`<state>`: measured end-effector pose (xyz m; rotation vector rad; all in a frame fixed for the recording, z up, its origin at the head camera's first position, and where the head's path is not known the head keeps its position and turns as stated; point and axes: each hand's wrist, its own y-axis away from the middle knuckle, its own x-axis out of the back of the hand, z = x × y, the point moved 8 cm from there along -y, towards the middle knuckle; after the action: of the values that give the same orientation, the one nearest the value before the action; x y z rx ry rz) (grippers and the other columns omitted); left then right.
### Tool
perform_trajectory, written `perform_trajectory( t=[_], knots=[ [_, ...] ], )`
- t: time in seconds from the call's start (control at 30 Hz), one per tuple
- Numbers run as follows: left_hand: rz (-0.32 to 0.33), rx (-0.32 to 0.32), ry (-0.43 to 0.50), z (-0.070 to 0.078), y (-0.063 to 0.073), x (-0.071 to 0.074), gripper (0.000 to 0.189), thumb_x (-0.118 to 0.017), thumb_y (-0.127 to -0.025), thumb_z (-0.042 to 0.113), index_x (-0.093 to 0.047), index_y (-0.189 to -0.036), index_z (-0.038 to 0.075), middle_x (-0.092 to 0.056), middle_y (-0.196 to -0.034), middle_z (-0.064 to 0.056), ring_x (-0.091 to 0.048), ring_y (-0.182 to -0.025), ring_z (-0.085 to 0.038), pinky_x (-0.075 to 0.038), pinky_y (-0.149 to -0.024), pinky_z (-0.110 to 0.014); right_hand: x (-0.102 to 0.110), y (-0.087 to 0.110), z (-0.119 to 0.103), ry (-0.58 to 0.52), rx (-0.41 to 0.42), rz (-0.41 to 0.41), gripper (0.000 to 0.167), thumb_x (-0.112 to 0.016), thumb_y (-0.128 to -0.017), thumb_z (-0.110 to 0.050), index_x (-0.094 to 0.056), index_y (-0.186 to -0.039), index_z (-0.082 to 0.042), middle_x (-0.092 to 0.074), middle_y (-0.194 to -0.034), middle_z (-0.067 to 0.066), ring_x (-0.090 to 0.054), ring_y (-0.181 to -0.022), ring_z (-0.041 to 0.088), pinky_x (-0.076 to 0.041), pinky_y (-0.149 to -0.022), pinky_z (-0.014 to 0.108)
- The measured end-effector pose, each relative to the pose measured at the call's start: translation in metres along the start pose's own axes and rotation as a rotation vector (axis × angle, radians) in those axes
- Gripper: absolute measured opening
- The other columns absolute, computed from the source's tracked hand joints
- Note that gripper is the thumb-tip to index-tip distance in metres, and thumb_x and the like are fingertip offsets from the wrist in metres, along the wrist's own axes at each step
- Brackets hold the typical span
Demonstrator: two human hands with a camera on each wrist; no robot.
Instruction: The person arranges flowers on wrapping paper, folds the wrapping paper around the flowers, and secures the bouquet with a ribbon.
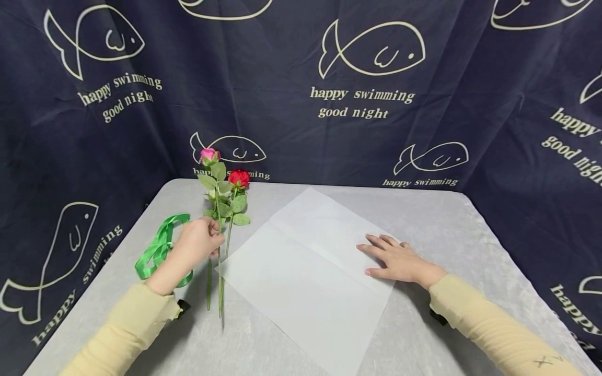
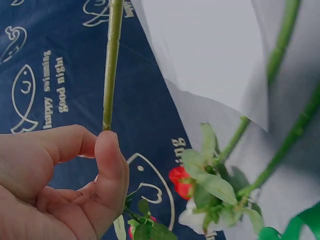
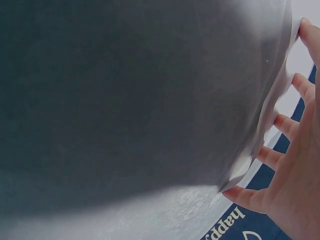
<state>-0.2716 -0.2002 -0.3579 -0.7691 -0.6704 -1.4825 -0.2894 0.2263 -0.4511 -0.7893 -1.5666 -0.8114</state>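
Observation:
My left hand [image 1: 199,243] pinches the green stem [image 2: 112,65] of a pink rose [image 1: 209,156] between thumb and forefinger, with the bloom pointing to the back of the table. Beside it is a red rose [image 1: 239,178] with green leaves. In the left wrist view a white flower [image 2: 192,218] shows next to the red one; leaves partly cover it. A square sheet of white paper [image 1: 305,292] lies cornerwise on the table. My right hand [image 1: 392,260], fingers spread, rests on the sheet's right corner.
A loosely looped green ribbon [image 1: 157,248] lies at the left, behind and beside my left wrist. The table [image 1: 423,334] has a pale grey cloth. Dark blue curtain [image 1: 291,141] with fish prints stands along its back and sides.

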Motion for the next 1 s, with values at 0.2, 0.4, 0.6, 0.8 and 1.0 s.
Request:
perform_trajectory(
  t=[0.2, 0.4, 0.6, 0.8, 1.0],
  knots=[
    [0.004, -0.041, 0.031, 0.019, -0.001, -0.003, 0.011, -0.053, -0.08, 0.005, -0.052, -0.09, 0.001, -0.057, -0.066, -0.006, -0.061, -0.048, -0.019, -0.047, -0.049, -0.028, -0.001, 0.0, 0.001, 0.005, 0.002, 0.002, 0.07, -0.045, -0.084, -0.071, -0.036, -0.144, -0.036, -0.027, -0.154, 0.006, -0.027, -0.137, 0.041, -0.03, -0.09, 0.073],
    [0.02, -0.087, 0.023, 0.038, -0.005, -0.004, 0.011, -0.053, -0.078, 0.005, -0.054, -0.088, 0.002, -0.058, -0.066, -0.004, -0.061, -0.047, -0.016, -0.048, -0.049, -0.025, 0.0, 0.001, 0.0, 0.007, 0.004, 0.009, 0.07, -0.046, -0.084, -0.07, -0.037, -0.144, -0.035, -0.028, -0.154, 0.006, -0.028, -0.137, 0.041, -0.03, -0.09, 0.073],
    [0.008, -0.119, 0.053, 0.055, -0.007, -0.01, 0.012, -0.054, -0.077, 0.003, -0.055, -0.089, 0.0, -0.058, -0.066, -0.004, -0.06, -0.045, -0.012, -0.049, -0.047, -0.025, 0.0, 0.0, 0.0, 0.01, 0.009, 0.015, 0.07, -0.047, -0.084, -0.07, -0.037, -0.144, -0.034, -0.028, -0.154, 0.007, -0.028, -0.137, 0.041, -0.031, -0.09, 0.071],
    [0.005, -0.15, 0.097, 0.072, -0.013, -0.017, 0.015, -0.055, -0.077, 0.003, -0.056, -0.091, -0.001, -0.061, -0.067, -0.005, -0.059, -0.044, -0.01, -0.049, -0.045, -0.026, 0.003, 0.001, -0.002, 0.013, 0.021, 0.037, 0.068, -0.049, -0.085, -0.067, -0.039, -0.143, -0.033, -0.031, -0.152, 0.008, -0.03, -0.135, 0.042, -0.033, -0.088, 0.071],
    [-0.021, -0.173, 0.113, 0.086, -0.019, -0.026, 0.015, -0.056, -0.078, 0.003, -0.056, -0.092, -0.002, -0.062, -0.066, -0.005, -0.059, -0.044, -0.01, -0.049, -0.045, -0.026, 0.004, 0.001, -0.002, 0.017, 0.019, 0.041, 0.068, -0.049, -0.085, -0.067, -0.039, -0.143, -0.033, -0.031, -0.152, 0.008, -0.03, -0.135, 0.043, -0.033, -0.089, 0.071]
  ],
)
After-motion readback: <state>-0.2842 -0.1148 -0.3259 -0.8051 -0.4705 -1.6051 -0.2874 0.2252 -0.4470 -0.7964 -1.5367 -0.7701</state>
